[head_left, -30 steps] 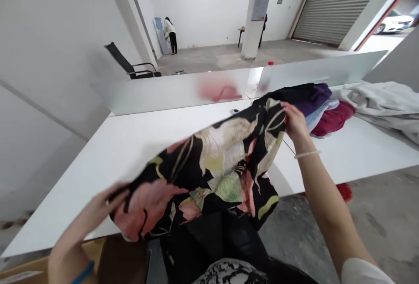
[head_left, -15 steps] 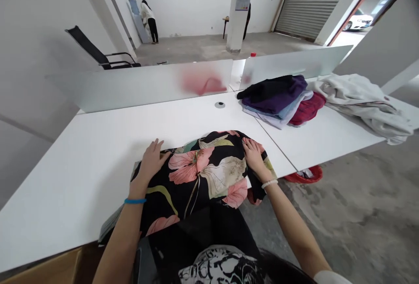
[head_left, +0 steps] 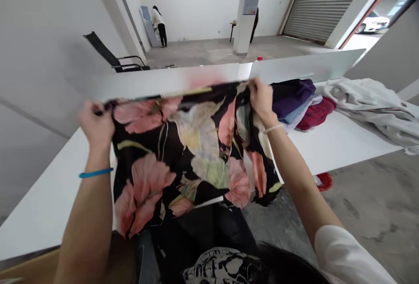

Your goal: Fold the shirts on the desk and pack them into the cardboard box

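A black floral garment [head_left: 203, 135] with large pink and cream flowers hangs stretched between my two hands, above the front of the white table [head_left: 42, 192]. My left hand [head_left: 96, 122], a blue band on its wrist, is closed on the garment's upper left corner. At the upper right corner my right hand [head_left: 262, 100] grips the cloth, with a pale bracelet on that wrist. The garment's lower edge drops over the table's front edge towards my lap. Its exact kind cannot be made out; it is slightly blurred.
Right of my right hand lies a stack of folded clothes [head_left: 297, 100], black, purple, blue and red. Beyond it is a heap of pale cloth [head_left: 373, 100]. A frosted divider [head_left: 314, 66] runs along the table's back. A cardboard box [head_left: 32, 271] is below left, a red basket [head_left: 324, 182] below right.
Both hands lay flat on the garment on the table. Now they grip its upper corners, have risen and moved apart, and the cloth is lifted and spread out.
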Tool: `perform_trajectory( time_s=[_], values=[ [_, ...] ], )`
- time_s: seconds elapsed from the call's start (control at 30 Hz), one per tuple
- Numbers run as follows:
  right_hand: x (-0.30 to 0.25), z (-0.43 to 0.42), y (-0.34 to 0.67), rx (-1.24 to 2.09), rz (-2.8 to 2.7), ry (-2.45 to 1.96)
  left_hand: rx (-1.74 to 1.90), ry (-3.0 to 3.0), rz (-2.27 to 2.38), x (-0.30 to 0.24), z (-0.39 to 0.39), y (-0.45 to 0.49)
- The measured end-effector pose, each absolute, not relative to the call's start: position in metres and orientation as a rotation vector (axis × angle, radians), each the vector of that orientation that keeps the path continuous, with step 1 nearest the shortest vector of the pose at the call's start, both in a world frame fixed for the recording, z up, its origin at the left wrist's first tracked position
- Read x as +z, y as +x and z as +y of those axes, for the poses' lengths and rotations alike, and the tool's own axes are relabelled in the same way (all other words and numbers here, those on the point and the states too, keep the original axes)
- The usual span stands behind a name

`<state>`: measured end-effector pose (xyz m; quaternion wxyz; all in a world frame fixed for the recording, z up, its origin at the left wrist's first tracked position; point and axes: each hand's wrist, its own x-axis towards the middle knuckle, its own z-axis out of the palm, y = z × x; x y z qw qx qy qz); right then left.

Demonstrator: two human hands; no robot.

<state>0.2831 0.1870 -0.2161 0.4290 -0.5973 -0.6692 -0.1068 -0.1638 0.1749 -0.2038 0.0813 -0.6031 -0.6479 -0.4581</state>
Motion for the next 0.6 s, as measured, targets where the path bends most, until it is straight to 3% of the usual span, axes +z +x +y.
perform_trajectory(
  time_s=[0.07, 0.17, 0.33, 0.43, 0.6],
  values=[
    [-0.17, 0.191, 0.267, -0.379, -1.492, -1.317, -1.68, -1.522, -1.618, -0.159, 0.159, -0.163],
    [-0.155, 0.175, 0.251, -0.413, -1.442, -1.156, -1.603, -1.637, -1.438, -0.153, 0.107, -0.152],
    [-0.276, 0.127, 0.257, -0.143, -1.913, -1.505, -0.805, -2.458, -1.487, -0.29, 0.011, -0.138],
    [-0.359, 0.096, 0.259, 0.115, -2.066, -1.616, -0.676, -2.457, -1.622, -0.369, -0.03, -0.141],
    [-0.405, 0.059, 0.234, 0.153, -1.88, -1.522, -0.74, -2.337, -1.767, -0.389, -0.051, -0.148]
  ],
)
